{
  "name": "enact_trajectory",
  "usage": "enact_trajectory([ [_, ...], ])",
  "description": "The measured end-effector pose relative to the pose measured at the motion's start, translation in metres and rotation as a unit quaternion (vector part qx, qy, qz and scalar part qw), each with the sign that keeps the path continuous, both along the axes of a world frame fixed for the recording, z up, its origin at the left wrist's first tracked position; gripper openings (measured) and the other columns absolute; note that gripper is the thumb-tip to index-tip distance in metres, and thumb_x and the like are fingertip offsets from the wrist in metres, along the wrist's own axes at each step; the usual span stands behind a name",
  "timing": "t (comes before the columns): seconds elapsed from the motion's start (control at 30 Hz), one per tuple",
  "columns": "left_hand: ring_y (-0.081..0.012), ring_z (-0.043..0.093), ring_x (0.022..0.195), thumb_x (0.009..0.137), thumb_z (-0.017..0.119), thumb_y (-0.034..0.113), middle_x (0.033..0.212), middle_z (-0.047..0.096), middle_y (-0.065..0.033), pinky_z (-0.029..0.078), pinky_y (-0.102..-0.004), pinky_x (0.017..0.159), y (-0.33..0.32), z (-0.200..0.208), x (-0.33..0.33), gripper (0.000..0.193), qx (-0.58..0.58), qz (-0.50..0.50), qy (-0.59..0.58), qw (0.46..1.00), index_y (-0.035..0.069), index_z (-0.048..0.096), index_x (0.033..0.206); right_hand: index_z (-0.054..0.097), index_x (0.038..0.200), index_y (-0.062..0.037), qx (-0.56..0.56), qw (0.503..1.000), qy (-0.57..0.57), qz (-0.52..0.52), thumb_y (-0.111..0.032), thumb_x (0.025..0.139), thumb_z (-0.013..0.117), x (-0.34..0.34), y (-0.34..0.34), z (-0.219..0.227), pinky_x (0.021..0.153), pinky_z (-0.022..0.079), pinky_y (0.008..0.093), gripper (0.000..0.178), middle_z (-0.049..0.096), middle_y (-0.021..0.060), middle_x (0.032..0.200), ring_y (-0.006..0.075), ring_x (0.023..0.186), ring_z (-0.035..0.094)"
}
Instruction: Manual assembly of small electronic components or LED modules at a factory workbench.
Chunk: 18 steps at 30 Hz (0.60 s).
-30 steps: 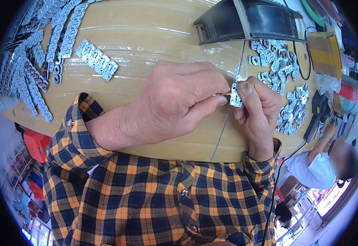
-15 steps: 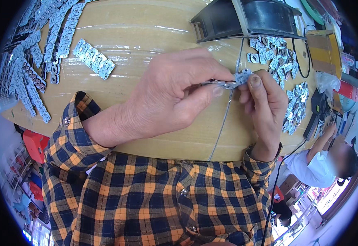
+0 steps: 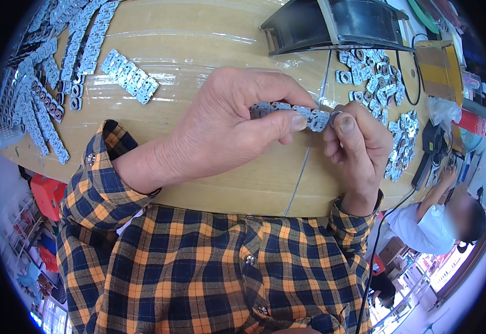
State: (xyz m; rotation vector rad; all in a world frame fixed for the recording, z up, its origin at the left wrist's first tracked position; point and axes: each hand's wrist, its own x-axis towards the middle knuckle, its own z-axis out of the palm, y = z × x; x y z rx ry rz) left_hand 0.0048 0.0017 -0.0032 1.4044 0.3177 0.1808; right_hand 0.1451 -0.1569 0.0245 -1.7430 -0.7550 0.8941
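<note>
My left hand [image 3: 229, 131] pinches a strip of small circuit boards [image 3: 299, 111] between thumb and fingers. The strip's pale, printed faces are partly covered by the thumb. At its right end, my right hand [image 3: 363, 139] has thumb and fingertips closed on a small board piece [image 3: 334, 117], of which mostly a thin rounded edge shows. Whether that piece is still joined to the strip I cannot tell. Both hands are above the table. Behind my left hand, a short panel of joined circuit boards [image 3: 130, 77] lies on the tabletop.
Long circuit board strips [image 3: 48, 119] are heaped on the left of the brown table [image 3: 198, 53]. Separate small boards [image 3: 403, 142] lie piled at right. A black fan-like frame [image 3: 343, 25] stands at the back, near a cardboard box [image 3: 440, 69]. Another person [image 3: 429, 225] sits at right.
The strip in my left hand has turned from edge-on to showing its pale faces. The piece at my right fingertips has tilted from face-on to nearly edge-on.
</note>
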Motion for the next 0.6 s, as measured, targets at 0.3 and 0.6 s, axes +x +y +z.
enact_trajectory([
  [0.3, -0.005, 0.061, 0.063, 0.09, 0.064, 0.006, 0.082, 0.065, -0.0037, 0.043, -0.0172, 0.047, 0.005, 0.006, 0.0, 0.016, 0.002, -0.042, 0.041, 0.998, 0.0, 0.066, 0.104, 0.061, 0.08, 0.0, 0.039, 0.99, -0.069, 0.114, -0.014, 0.099, 0.052, 0.003, 0.002, -0.01, 0.047, 0.036, 0.0229, 0.025, 0.057, 0.0009, 0.063, 0.0068, 0.052, 0.049],
  [0.6, -0.0088, 0.063, 0.065, 0.092, 0.063, 0.008, 0.084, 0.063, -0.0084, 0.044, -0.0181, 0.048, 0.006, 0.005, 0.003, 0.017, -0.256, -0.064, -0.027, 0.964, -0.004, 0.057, 0.103, 0.059, 0.078, -0.0015, 0.068, 0.973, 0.217, 0.035, -0.021, 0.101, 0.05, -0.003, 0.001, -0.01, 0.04, 0.027, 0.0193, 0.031, 0.052, -0.0001, 0.055, 0.0027, 0.042, 0.039],
])
